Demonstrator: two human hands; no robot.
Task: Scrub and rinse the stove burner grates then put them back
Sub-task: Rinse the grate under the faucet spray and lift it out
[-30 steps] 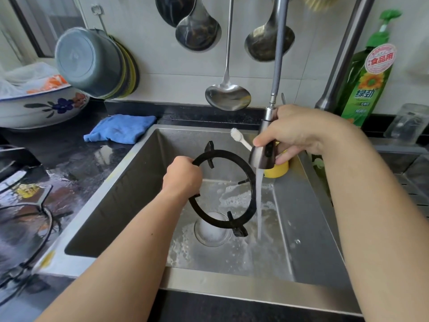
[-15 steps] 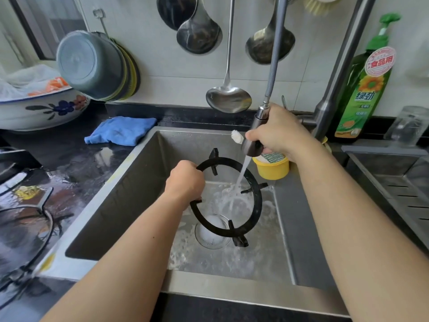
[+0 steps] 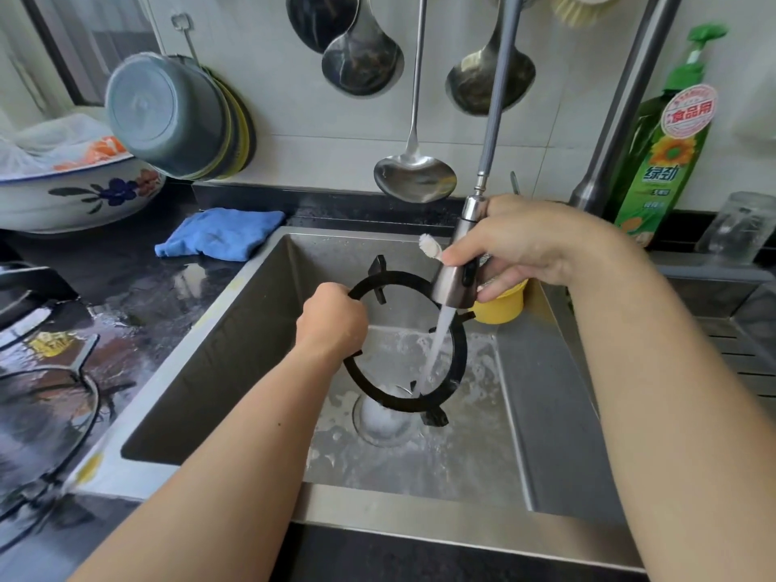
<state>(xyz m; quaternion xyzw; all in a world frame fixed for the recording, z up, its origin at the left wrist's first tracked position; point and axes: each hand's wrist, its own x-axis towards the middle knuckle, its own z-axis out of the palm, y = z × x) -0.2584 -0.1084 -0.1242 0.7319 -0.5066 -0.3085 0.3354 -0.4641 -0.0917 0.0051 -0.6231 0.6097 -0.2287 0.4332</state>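
rinse | left hand (image 3: 331,319) gripping grate (image 3: 405,342), right hand (image 3: 529,245) wrapped round sprayer (image 3: 455,283) | water now moved onto bottom rim | soap washing off

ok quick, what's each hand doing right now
Left hand: grips the burner grate by its rim.
Right hand: holds the pull-out sprayer head.

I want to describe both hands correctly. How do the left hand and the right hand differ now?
The left hand grips the grate; the right hand grips the sprayer. The left is low in the sink, the right higher, nearer the wall. Both are curled round something.
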